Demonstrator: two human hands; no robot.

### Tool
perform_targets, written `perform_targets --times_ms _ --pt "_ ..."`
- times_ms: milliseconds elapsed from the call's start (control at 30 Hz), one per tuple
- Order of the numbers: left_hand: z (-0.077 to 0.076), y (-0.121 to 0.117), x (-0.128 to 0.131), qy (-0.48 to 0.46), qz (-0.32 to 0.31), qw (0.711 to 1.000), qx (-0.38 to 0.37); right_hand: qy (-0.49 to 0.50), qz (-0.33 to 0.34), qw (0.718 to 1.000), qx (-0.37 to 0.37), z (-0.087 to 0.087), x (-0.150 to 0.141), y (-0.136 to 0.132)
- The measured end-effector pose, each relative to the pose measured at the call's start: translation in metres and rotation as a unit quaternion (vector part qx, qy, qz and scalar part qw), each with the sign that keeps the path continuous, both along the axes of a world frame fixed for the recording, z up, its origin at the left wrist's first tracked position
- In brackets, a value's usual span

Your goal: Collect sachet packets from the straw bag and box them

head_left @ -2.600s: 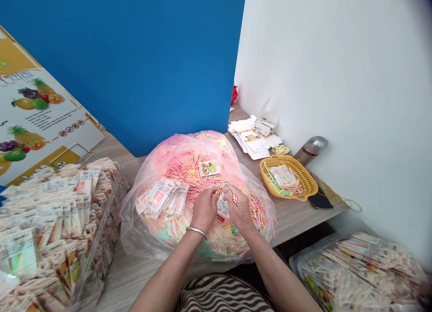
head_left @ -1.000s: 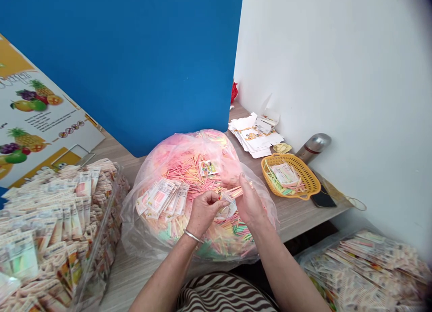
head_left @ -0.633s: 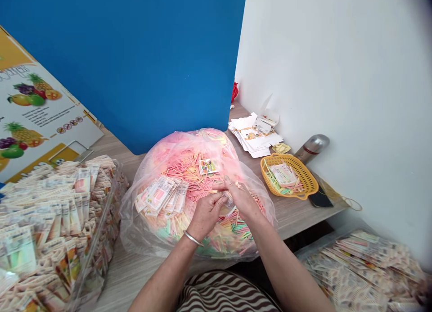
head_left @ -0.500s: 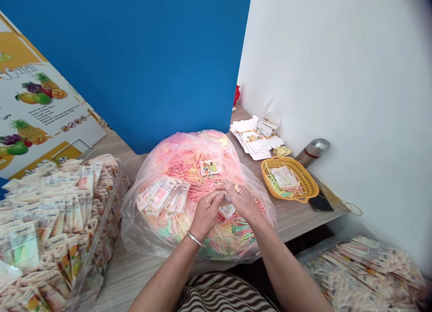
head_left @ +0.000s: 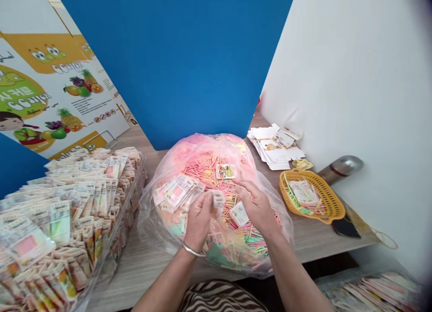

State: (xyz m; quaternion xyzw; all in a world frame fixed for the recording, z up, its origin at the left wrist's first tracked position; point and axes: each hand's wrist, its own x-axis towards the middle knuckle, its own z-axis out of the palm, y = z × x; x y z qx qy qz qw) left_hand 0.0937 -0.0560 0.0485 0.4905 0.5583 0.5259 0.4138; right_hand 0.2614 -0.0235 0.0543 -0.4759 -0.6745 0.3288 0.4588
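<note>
Where sticks [head_left: 199, 173] crowd the table [head_left: 145, 267], blue panelling [head_left: 182, 69] rises.

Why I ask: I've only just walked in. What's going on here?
A person's left hand holds a small packet, blurred, over a big plastic bag of thin coloured sticks. The right hand is beside it; whether it holds anything is unclear. Several stick-filled packets lie on top at the left, and a large heap of packets sits further left.
</note>
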Motion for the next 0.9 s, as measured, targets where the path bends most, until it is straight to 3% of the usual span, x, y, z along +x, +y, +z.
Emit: perform_targets --times_ms 100,167,300,433,567,667,767,900 --pt "0.016 0.008 -0.044 0.148 0.146 0.978 0.031 -0.212 -0.042 0.974 0.068 -0.018 -0.023 0.031" --pt "0.017 0.021 -0.073 0.226 0.184 0.956 0.045 -0.328 -0.035 0.941 0.074 -0.029 -0.045 0.054" --pt "0.002 0.052 -0.104 0.333 0.14 0.931 0.051 -0.45 -0.008 0.89 0.08 -0.05 -0.089 0.094" --pt "-0.014 0.064 -0.105 0.384 0.096 0.917 0.048 -0.506 0.0 0.86 0.064 -0.072 -0.114 0.119" --pt "-0.015 0.06 -0.1 0.407 0.091 0.907 0.057 -0.513 -0.005 0.856 0.062 -0.087 -0.117 0.125" --pt "-0.013 0.055 -0.099 0.429 0.088 0.897 0.063 -0.503 -0.015 0.862 0.058 -0.088 -0.111 0.12" --pt "-0.01 0.051 -0.098 0.448 0.119 0.881 0.093 -0.479 -0.035 0.876 0.051 -0.077 -0.1 0.111" --pt "0.005 0.04 -0.085 0.41 0.181 0.875 0.182 -0.399 -0.082 0.911 0.059 -0.047 -0.079 0.091"
